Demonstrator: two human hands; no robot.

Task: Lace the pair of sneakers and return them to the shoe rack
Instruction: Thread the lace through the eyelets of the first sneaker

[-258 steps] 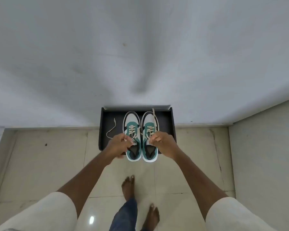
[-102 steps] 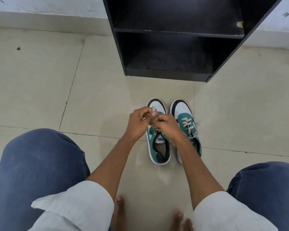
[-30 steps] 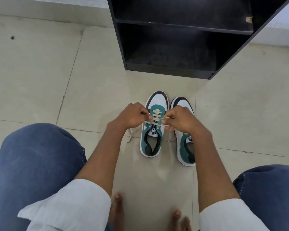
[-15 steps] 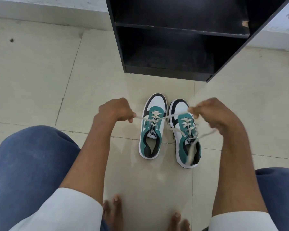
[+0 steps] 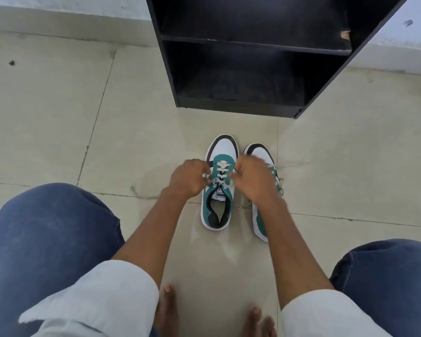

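Nearest you, your bare toes (image 5: 168, 303) rest on the tiled floor (image 5: 58, 122) between your knees (image 5: 46, 229). Ahead, your left hand (image 5: 188, 178) and right hand (image 5: 252, 180) close in on either side of the left sneaker (image 5: 218, 190) — each pinches an end of its pale lace (image 5: 220, 175) just above the tongue. The right sneaker (image 5: 261, 190) stands just beside it, largely hidden under your right wrist. Both shoes point toward the black shoe rack (image 5: 253, 54) — it stands further off, apart from their toes, against the wall.
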